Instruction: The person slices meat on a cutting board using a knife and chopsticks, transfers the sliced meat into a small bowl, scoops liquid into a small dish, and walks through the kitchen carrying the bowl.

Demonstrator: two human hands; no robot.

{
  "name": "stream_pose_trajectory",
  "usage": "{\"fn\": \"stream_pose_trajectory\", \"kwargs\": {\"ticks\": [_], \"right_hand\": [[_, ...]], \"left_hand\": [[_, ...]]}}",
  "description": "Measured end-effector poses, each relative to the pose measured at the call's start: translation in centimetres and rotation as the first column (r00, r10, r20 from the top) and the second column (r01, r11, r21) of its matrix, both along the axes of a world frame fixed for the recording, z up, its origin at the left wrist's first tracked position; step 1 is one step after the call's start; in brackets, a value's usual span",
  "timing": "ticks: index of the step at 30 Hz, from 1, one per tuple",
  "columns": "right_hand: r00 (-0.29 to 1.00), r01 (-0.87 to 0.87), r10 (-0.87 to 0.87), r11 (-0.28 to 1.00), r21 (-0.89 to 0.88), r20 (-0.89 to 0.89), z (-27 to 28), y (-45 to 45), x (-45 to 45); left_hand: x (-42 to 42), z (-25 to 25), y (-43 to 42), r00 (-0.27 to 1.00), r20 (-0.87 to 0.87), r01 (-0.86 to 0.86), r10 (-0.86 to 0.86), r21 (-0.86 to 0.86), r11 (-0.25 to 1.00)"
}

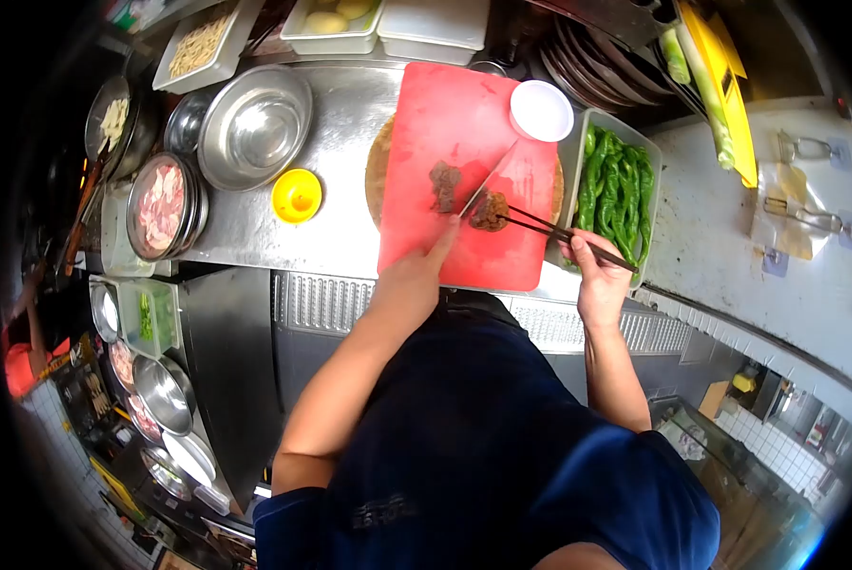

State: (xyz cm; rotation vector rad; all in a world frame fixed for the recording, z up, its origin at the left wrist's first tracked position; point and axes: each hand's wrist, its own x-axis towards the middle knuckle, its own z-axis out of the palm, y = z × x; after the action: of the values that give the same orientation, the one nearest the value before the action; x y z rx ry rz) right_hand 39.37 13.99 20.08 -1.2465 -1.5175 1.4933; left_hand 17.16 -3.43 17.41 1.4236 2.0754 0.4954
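My left hand is closed around the handle of a knife, index finger stretched along it. The blade angles up and right across a red cutting board. Just right of the blade lies a brown piece of cooked meat, its exact kind unclear. Chopsticks pinched in my right hand reach to this piece and touch it. Left of the blade lies a smaller heap of brown meat. A white bowl sits at the board's upper right corner.
Green peppers fill a tray right of the board. To the left stand a yellow cup, a large metal bowl and a bowl of raw meat. Plates are stacked behind. Another person's red-orange clothing shows far left.
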Motion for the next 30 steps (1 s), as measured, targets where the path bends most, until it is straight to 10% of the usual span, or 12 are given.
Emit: {"fn": "stream_pose_trajectory", "kwargs": {"ticks": [30], "right_hand": [[0.973, -0.112, 0.103, 0.993, 0.034, 0.206, 1.5, 3.2, -4.3]], "left_hand": [[1.3, 7.5, -1.7, 0.950, -0.273, 0.131, -0.151, -0.088, 0.987]]}}
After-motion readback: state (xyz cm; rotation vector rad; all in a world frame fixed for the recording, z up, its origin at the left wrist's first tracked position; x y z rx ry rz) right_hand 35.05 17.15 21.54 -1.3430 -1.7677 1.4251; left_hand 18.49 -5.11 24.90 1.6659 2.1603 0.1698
